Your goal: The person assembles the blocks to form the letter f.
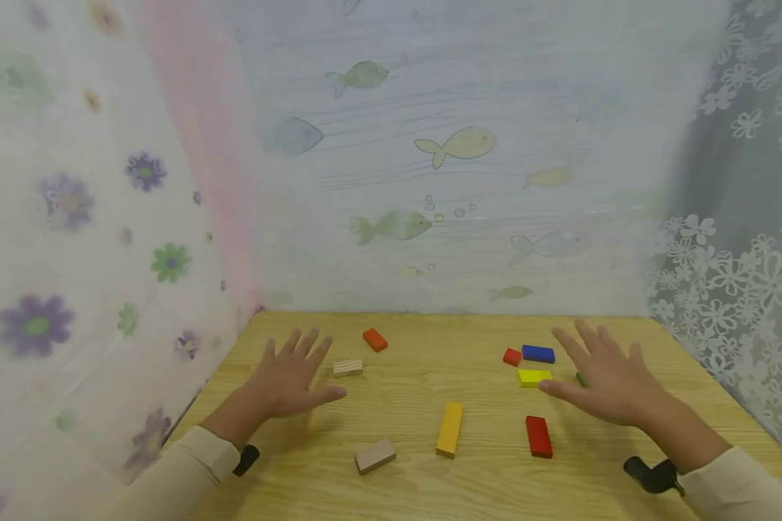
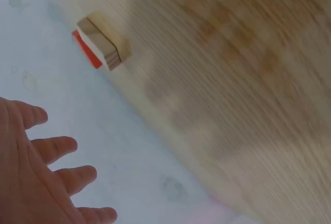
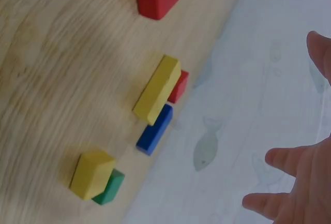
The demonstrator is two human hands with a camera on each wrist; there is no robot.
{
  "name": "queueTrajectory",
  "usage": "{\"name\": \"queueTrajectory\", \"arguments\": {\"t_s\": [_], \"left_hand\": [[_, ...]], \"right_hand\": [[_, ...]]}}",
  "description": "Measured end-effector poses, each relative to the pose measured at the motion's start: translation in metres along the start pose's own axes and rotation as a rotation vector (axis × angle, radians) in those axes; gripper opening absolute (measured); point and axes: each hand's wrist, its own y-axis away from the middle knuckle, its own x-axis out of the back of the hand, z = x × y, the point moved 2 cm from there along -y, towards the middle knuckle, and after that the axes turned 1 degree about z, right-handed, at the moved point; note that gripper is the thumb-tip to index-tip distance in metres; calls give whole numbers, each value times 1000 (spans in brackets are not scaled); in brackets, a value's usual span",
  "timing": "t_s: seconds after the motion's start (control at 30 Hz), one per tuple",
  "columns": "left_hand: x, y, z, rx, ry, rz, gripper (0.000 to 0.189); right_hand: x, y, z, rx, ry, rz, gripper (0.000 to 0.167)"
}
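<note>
My left hand (image 1: 288, 382) hovers over the left of the table, fingers spread, holding nothing. Nearest it are a pale striped wooden block (image 1: 348, 369) and an orange-red block (image 1: 375, 340). On the other side my right hand (image 1: 611, 382) is held above the table, also spread and without anything in it. Around it lie a yellow block (image 1: 534, 378), a blue block (image 1: 538, 354), a small red block (image 1: 512, 357) and a green block (image 1: 581, 378), partly covered by the hand. A second yellow block (image 3: 93, 175) shows beside the green one in the right wrist view.
Closer to the front of the wooden table (image 1: 417, 492) lie a beige block (image 1: 375, 456), an orange-yellow block (image 1: 450, 430) and a larger red block (image 1: 539, 437). A fish-patterned curtain (image 1: 391, 166) hangs behind; flowered curtains flank both sides.
</note>
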Motion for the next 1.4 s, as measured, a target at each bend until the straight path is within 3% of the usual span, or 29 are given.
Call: {"name": "queueTrajectory", "arguments": {"t_s": [0.4, 0.7, 1.0, 1.27, 1.4], "left_hand": [[-5, 0, 23, -122, 91, -52, 99], [-15, 1, 31, -206, 283, -80, 97], [-23, 4, 42, -252, 445, -194, 93], [-22, 2, 47, -336, 468, -220, 84], [-23, 3, 45, -354, 583, -276, 74]], "right_hand": [[-12, -1, -22, 29, -109, 1, 97], [-23, -3, -38, 31, -158, 18, 96], [-35, -2, -54, 77, -171, 30, 100], [-47, -3, -66, 112, -191, -20, 100], [-53, -4, -74, 116, -267, -71, 100]]}}
